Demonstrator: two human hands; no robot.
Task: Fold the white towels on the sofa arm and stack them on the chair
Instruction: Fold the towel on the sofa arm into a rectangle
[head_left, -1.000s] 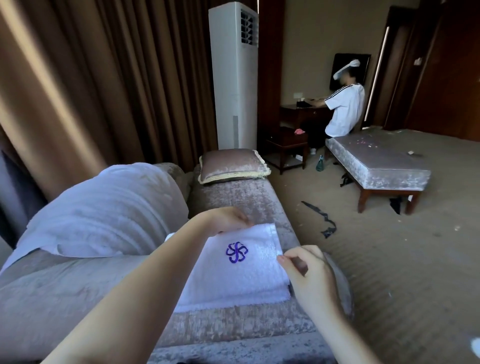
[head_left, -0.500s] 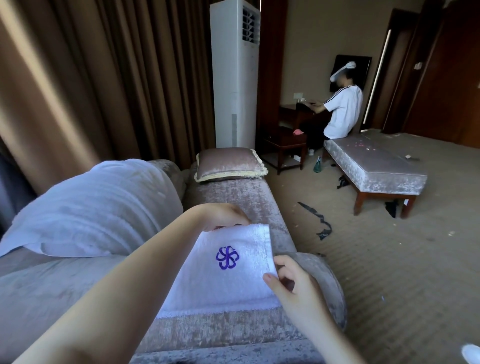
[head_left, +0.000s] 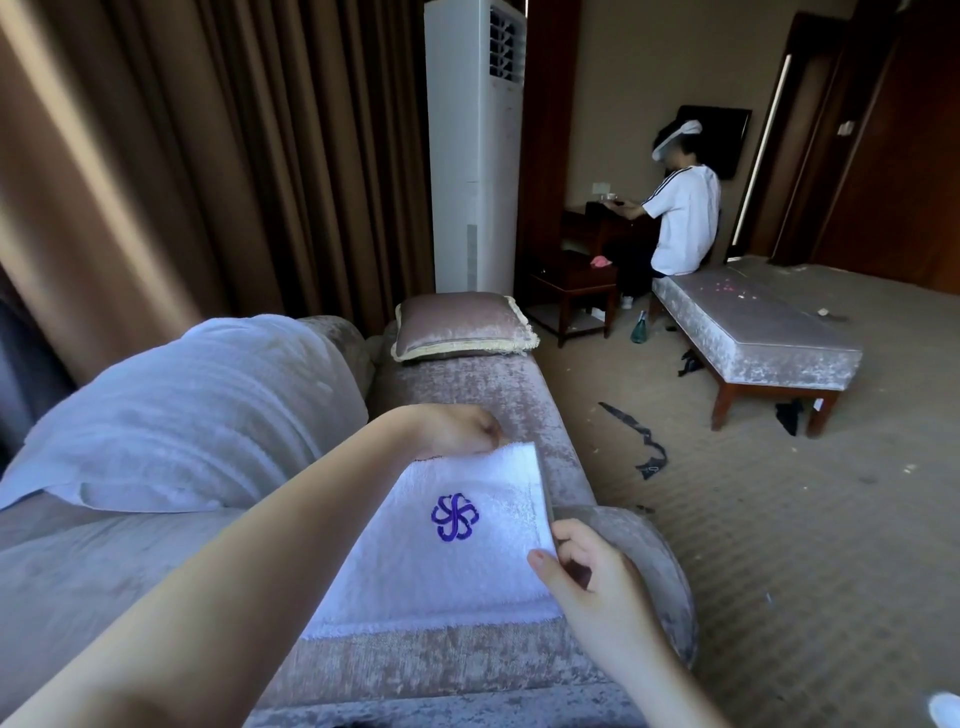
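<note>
Head view, looking down along a velvet sofa arm (head_left: 519, 395). Near 6 o'clock of the picture, lying flat on this arm, one white towel (head_left: 467, 571), folded to a rectangle, with a purple flower logo (head_left: 454, 517) facing up near its middle. At the towel's 12 o'clock edge, the left hand (head_left: 457, 428), fingers curled, pinching the far edge close to the corner. At the towel's 3 o'clock edge, the right hand (head_left: 587, 577), thumb on top and the other fingers curled below, gripping that side, with the edge raised slightly off the arm there. Both bare forearms entering from 7 and 5 o'clock. At 9 o'clock of the towel, just beside it on the sofa, a big white soft bundle (head_left: 197, 410); pillow or cloth, not possible to tell. At 12 o'clock, on the far end of the arm and apart from the towel, a cushion (head_left: 460, 325) with a pale fringe. Behind it, a tall white air conditioner (head_left: 475, 156) standing before brown curtains (head_left: 208, 156). At 2 o'clock, well apart from the sofa, a long padded bench (head_left: 753, 332) with wooden legs, and a person (head_left: 683, 218) in a white shirt sitting at its far end. Between sofa and bench, a black strap (head_left: 639, 441) lying on the carpet (head_left: 779, 545).
</note>
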